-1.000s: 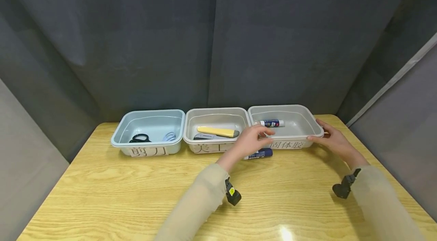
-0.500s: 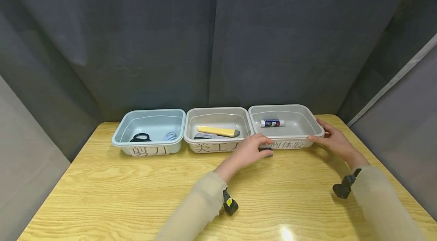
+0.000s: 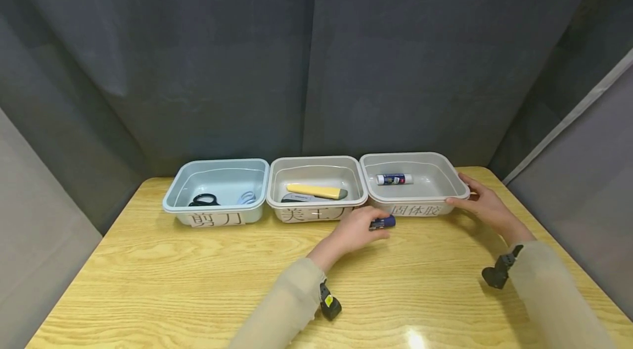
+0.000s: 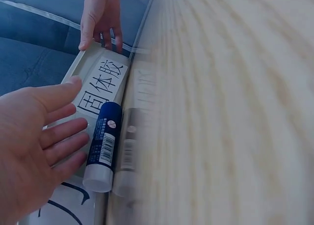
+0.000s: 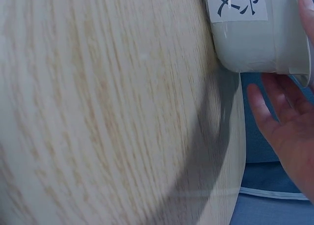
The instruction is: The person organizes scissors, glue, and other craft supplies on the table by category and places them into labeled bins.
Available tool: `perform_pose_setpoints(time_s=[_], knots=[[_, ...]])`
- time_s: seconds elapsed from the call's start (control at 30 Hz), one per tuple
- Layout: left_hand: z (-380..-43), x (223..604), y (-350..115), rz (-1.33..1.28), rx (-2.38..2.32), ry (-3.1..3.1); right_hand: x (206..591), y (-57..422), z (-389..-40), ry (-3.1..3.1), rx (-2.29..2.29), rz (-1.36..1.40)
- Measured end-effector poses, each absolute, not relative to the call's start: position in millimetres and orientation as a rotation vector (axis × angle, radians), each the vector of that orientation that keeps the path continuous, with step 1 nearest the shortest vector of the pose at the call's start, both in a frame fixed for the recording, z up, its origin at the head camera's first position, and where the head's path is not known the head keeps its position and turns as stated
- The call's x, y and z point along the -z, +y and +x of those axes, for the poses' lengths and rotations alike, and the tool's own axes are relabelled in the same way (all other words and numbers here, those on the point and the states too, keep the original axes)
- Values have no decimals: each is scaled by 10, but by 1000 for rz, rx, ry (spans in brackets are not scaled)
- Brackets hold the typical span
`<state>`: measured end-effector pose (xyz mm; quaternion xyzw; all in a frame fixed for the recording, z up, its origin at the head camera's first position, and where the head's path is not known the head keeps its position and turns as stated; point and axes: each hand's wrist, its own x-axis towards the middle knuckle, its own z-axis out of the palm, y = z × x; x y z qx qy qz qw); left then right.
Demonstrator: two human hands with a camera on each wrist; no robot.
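A glue stick with a dark blue body (image 4: 104, 146) lies on the table against the fronts of the bins; its far end (image 3: 384, 221) shows beside my left hand (image 3: 355, 231). In the left wrist view that hand's fingers (image 4: 64, 144) are nearly straight and spread right beside the stick, the thumb raised. My right hand (image 3: 486, 209) holds the right end of the right-hand grey bin (image 3: 420, 198), thumb at the front rim and fingers at the side. Inside this bin lies another glue stick (image 3: 394, 179). In the right wrist view the fingers (image 5: 282, 99) partly disappear behind the bin's wall.
A middle grey bin (image 3: 316, 159) holds a yellow utility knife (image 3: 316, 191) and a grey one (image 3: 301, 198). The light blue bin (image 3: 222, 162) at left contains black-handled scissors (image 3: 204, 200) and light blue handle loops (image 3: 246, 198). Dark curtains (image 3: 237, 63) hang behind the wooden table (image 3: 198, 283).
My left hand has come down and toward the table's front, from over the right-hand bin's left corner to the glue stick on the table. My right hand stays at the bin.
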<state>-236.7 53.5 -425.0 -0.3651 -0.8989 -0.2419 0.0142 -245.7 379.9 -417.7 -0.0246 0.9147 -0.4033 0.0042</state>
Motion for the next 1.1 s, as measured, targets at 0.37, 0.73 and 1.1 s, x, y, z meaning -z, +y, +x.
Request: perform_pose_setpoints(time_s=[0.37,0.73,1.1], knots=[[-2378,4309,552,-1119,707,-2839,4169,3797,-2453,2871,1281,-88],[-2362,4345,542,-1069,646,-2886,4173,3792,-2457,2883,1272,-108],[-2364,4379,515,-1135,683,-2938,4149,3773,-2437,2866,1272,-87]])
